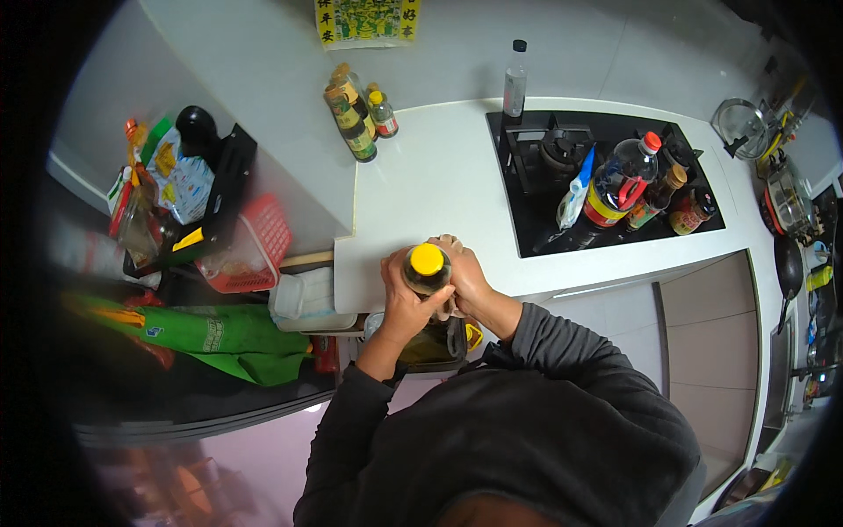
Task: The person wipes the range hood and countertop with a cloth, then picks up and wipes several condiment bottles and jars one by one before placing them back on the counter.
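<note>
Before my chest, over the front edge of the white countertop, stands out a dark bottle with a yellow cap, seen almost from straight above. The fingers of my left hand wrap its left and near side, the thumb lying across the front. My right hand presses a beige cloth to the bottle's right side; folds of the cloth show beyond the knuckles and below the palm. Most of the bottle's body is hidden by both hands.
Several sauce bottles stand at the counter's back left corner. A black gas hob carries a large red-capped bottle, a jar and a blue-and-white packet. Left are a red plastic basket and a green bag.
</note>
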Tool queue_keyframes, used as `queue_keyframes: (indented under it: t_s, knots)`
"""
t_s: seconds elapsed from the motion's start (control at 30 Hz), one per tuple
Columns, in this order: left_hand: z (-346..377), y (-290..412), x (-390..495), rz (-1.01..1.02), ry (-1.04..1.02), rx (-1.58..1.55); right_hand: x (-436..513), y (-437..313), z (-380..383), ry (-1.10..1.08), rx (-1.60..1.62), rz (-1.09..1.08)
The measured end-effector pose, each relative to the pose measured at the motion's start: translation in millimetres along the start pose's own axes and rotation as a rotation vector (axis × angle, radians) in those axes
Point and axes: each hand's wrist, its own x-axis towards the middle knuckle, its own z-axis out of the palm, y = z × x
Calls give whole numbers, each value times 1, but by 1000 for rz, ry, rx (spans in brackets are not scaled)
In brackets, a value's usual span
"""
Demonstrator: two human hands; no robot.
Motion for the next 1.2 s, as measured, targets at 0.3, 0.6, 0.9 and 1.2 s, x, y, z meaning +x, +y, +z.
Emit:
queue_keyframes:
  t_s: [0.3, 0.6, 0.9, 1.2]
  knots:
    - [55, 35, 32, -231, -21, -2, 39, -15, -96, 32, -481, -233]
    - [161, 34, 79, -394, -40, -25, 47, -15, -221, -126, -555, 2]
    - [253, 23, 121, -427, -64, -82, 34, -44, -237, -400, -762, 210]
    - [284, 14, 135, -406, -78, -10, 38, -64, -238, -429, -650, 247]
